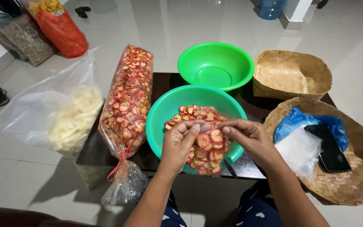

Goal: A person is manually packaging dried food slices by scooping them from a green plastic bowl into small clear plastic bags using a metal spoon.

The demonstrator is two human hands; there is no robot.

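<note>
Pale glossy floor tiles (198,25) fill the room, and a low dark wooden table (160,84) stands in the middle of the view. Off its left edge slumps a big clear plastic sack of pale yellow chips (64,117), and beside that, lying lengthways on the table, is a long clear tied bag packed with red-and-yellow round crackers (129,96). At far left on the floor rest an orange plastic bag (61,29) and a bag of brown grain-like stuff (26,38).

Two woven bamboo baskets sit on the right: the near round one (358,176) holds a blue plastic bag (299,120), a stack of small clear bags (299,149) and a black phone (328,147); the far squarish one (293,71) lies behind it. Two green plastic bowls stand mid-table, the far bowl (215,65) bare inside, the near bowl (171,109) holding loose red-rimmed crackers.

Over the near bowl's front rim hangs a small clear packet filled with crackers (206,151). Both hands grip its top: the left hand (179,143) has fingers curled and pressed together, pinching the packet's mouth, and the right hand (248,136) pinches the same edge between thumb and forefinger, fingertips of the two hands nearly touching.
</note>
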